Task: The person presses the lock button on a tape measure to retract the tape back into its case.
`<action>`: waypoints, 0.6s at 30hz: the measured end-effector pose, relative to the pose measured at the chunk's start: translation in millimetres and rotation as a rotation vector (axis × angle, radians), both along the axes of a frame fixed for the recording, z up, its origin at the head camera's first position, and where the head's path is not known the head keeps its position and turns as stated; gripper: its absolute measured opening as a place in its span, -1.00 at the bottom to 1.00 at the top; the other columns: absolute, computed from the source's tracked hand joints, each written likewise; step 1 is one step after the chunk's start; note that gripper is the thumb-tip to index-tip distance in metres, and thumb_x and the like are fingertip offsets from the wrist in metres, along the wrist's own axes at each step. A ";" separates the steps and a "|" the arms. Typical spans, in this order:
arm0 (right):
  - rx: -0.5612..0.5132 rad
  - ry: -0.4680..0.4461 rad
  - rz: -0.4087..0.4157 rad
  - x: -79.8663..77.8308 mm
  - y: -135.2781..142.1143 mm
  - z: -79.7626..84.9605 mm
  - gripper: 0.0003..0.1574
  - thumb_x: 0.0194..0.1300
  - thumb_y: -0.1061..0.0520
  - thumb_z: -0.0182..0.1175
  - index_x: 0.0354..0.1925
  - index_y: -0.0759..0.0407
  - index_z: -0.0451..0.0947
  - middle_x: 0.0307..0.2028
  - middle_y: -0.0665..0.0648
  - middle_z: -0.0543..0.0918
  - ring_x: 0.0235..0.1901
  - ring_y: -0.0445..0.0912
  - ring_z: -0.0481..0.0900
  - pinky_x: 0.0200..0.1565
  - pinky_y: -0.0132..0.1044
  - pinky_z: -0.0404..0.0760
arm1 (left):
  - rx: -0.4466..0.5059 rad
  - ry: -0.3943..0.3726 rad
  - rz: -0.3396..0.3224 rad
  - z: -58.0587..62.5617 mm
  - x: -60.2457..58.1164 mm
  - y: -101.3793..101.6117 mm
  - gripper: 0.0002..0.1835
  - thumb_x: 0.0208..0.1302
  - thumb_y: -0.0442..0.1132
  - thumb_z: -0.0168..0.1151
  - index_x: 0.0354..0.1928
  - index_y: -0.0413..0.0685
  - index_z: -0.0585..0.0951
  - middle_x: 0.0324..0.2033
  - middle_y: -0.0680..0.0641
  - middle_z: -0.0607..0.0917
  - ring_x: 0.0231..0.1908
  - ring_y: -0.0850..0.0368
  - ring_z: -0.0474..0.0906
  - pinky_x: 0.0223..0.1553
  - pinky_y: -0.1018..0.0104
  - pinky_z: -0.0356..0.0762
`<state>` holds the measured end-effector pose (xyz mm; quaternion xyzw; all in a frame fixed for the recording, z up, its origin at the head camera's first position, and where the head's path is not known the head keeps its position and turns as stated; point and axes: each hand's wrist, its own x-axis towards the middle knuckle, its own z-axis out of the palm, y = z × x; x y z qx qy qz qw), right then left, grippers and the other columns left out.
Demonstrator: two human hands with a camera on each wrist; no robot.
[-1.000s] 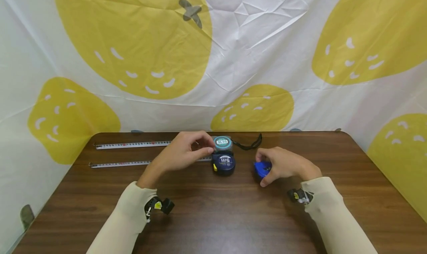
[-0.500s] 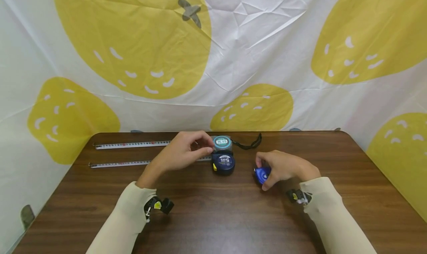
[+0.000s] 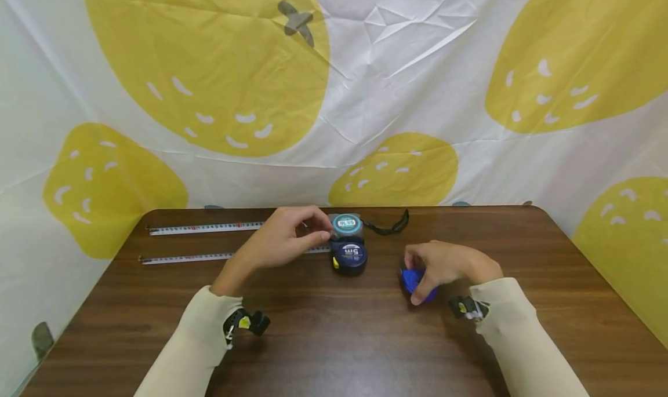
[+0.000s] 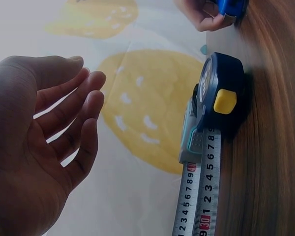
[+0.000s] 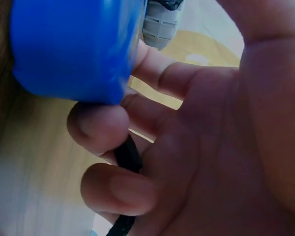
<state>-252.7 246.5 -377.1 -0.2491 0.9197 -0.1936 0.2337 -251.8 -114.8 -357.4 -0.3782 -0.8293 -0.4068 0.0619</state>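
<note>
Fingers of the right hand clamped a blue tape measure right of the head view's centre. From the left wrist, the left hand curved, fingers apart, left of a navy tape measure; from the right, the blue one filled the upper left.

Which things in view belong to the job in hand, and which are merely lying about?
Apparently part of the job:
blue tape measure, held
navy tape measure, blade drawn out
teal-labelled tape measure, blade drawn out
black strap beside it

Just surroundings:
brown table
yellow-patterned cloth behind
</note>
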 end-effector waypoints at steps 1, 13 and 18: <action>0.005 -0.007 -0.004 0.3 0.0 0.3 -0.30 -0.05 -0.09 0.80 -0.11 -0.01 0.54 -0.22 0.02 0.61 -0.20 -0.06 0.54 -0.16 -0.17 0.54 | -0.002 0.002 0.001 -0.2 -0.2 -0.3 -0.91 0.52 -0.24 0.43 -0.04 -0.06 0.78 -0.21 0.12 0.78 -0.17 0.19 0.68 -0.11 0.13 0.69; 0.018 0.013 0.001 -0.5 1.4 3.1 -0.34 0.00 -0.17 0.77 -0.11 0.01 0.61 -0.25 -0.02 0.64 -0.23 -0.10 0.56 -0.13 -0.15 0.58 | -0.010 -0.008 0.008 -3.0 -0.6 -5.3 -0.89 0.48 -0.20 0.48 -0.06 -0.01 0.77 -0.25 0.14 0.76 -0.19 0.19 0.66 -0.10 -0.01 0.70; -0.055 0.159 0.044 -3.2 1.3 5.9 -0.31 0.07 -0.29 0.71 -0.07 0.06 0.66 -0.18 -0.01 0.71 -0.15 -0.08 0.64 -0.03 -0.06 0.64 | 0.007 -0.038 0.003 -6.5 -0.8 -10.5 -0.79 0.41 -0.17 0.55 -0.02 -0.02 0.76 -0.24 0.13 0.75 -0.21 0.17 0.66 -0.10 0.03 0.69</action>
